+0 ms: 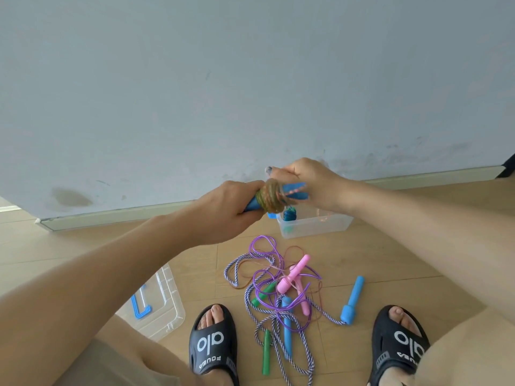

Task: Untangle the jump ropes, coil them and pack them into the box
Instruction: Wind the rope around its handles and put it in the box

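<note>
My left hand grips the blue handles of a jump rope, with a brownish cord coil wound around them. My right hand pinches the free end of that cord beside the coil. Behind my hands on the floor stands the clear plastic box, holding a dark blue-green coiled rope. On the floor between my feet lies a tangle of ropes: a purple cord, a blue-and-white braided rope, pink handles, green handles and blue handles.
The box's clear lid with blue clips lies on the wooden floor at the left. A pale wall with a skirting board runs behind the box. My feet in black slides flank the tangle.
</note>
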Available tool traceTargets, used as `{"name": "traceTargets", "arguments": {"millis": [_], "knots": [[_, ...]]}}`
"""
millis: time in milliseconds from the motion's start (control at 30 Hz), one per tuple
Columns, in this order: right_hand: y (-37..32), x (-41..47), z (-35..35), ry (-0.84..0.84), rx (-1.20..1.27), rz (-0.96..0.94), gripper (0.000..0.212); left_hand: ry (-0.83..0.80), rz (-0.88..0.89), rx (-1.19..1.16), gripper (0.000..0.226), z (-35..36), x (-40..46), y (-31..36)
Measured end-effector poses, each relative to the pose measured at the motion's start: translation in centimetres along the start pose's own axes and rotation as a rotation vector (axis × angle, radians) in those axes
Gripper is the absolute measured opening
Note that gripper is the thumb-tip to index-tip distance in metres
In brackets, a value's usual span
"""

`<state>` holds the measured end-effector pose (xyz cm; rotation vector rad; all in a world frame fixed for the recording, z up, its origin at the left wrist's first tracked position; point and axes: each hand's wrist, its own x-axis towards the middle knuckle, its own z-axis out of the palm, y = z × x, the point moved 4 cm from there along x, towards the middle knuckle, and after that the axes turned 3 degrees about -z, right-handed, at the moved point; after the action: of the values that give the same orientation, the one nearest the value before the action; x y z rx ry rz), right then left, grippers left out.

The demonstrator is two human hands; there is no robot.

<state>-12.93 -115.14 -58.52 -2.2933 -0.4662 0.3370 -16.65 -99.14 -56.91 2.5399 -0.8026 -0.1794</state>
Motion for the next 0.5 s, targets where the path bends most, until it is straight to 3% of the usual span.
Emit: {"name": "traceTargets", "arguments": {"millis": [100,300,400,500], "knots": [[0.4,-0.5,0.6,0.066,0.151,0.116,0.032,0.096,-0.167,-0.099,0.024,-0.6,0.2,-0.4],[-0.2,-2.1,1.2,0.106,0.381,0.243,0.042,0.092,-0.418,-0.220,0.034,-0.5,1.3,-1.4],[-0.4,-2.8,1.0,0.104,0.276,0.225,0.045,0.072,-0.476,-0.192,0.033,-0.5,1.4,-2.3],[-2.0,-3.2,0.2,0.134,-0.038,0.049,0.047,0.020,-0.515,-0.149,0.030,-0.1,1.4,-2.7]]}}
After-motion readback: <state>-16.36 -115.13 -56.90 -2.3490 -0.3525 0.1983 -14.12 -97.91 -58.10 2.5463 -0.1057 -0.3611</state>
